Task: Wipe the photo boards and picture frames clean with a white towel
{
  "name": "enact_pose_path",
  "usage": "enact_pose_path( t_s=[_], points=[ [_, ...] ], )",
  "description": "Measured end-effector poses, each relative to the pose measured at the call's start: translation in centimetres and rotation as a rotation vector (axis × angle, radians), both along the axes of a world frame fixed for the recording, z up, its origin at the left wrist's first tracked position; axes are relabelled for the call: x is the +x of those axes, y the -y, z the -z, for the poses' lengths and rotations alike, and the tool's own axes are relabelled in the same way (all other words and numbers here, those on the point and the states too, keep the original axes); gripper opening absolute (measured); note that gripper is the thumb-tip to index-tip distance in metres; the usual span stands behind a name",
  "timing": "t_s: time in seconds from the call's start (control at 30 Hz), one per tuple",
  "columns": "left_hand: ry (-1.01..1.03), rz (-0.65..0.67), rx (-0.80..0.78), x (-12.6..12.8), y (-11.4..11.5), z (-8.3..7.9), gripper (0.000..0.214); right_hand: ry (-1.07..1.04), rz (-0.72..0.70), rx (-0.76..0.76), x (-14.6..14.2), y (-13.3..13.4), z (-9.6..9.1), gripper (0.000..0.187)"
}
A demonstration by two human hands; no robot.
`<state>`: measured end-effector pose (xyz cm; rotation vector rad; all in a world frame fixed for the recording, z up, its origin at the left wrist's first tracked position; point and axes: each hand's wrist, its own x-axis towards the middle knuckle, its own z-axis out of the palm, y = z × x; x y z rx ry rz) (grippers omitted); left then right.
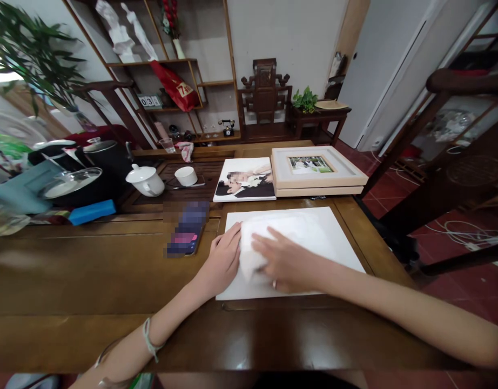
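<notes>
A white panel [346, 253] lies flat on the wooden table, and a soft white cloth or tissue [249, 265] rests on top of it; I cannot tell which. My left hand [226, 254] touches the left edge of this white sheet with its fingers stretched out together. Over the middle of the sheet is my right hand [287, 262], blurred by motion, its fingers spread and angled down onto the surface. Its thumb is hard to make out. To the left of my left hand lies a phone [188, 229] with its screen partly pixelated.
Behind the panel stand a photo print [247, 186] and a stack of framed pictures [342, 175]. To the left are a lidded white cup [146, 181], a small white bowl [186, 176], a blue block [93, 212] and a black pot [74, 186]. A dark wooden chair [447, 178] stands at right.
</notes>
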<state>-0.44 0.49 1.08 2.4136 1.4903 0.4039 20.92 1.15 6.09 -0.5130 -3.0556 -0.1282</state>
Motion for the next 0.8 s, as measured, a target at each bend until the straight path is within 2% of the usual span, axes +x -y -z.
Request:
enact_pose_path(
  t_s=[0.1,0.2,0.27,0.33,0.43,0.53,0.6,0.8],
  points=[
    [0.002,0.020,-0.032,-0.3,0.0,0.0,0.056,-0.070,-0.127,0.071,-0.5,4.2,0.7,0.018],
    [0.018,0.022,-0.042,-0.4,0.0,0.0,0.061,-0.106,-0.158,0.030,-0.1,5.3,1.0,0.016],
    [0.016,0.023,-0.034,-0.3,0.0,0.1,0.060,-0.084,-0.137,-0.058,0.3,3.6,0.8,0.013],
    [0.011,0.020,-0.018,-0.1,0.0,0.1,0.056,-0.063,-0.061,-0.116,0.6,0.9,0.4,0.019],
    [0.021,0.003,0.006,0.1,0.0,0.0,0.051,-0.050,0.097,-0.106,0.3,-2.9,-0.2,0.025],
    [0.028,0.002,0.019,0.1,0.0,0.0,0.051,-0.014,0.174,-0.039,-0.6,-3.6,-0.2,0.025],
    [0.017,0.021,0.019,0.0,0.0,0.0,0.054,0.013,0.152,0.028,-1.3,-1.9,0.2,0.023],
    [0.024,0.036,0.014,-0.5,0.0,0.6,0.068,-0.088,-0.068,0.205,-1.7,6.9,1.6,0.021]
  ],
)
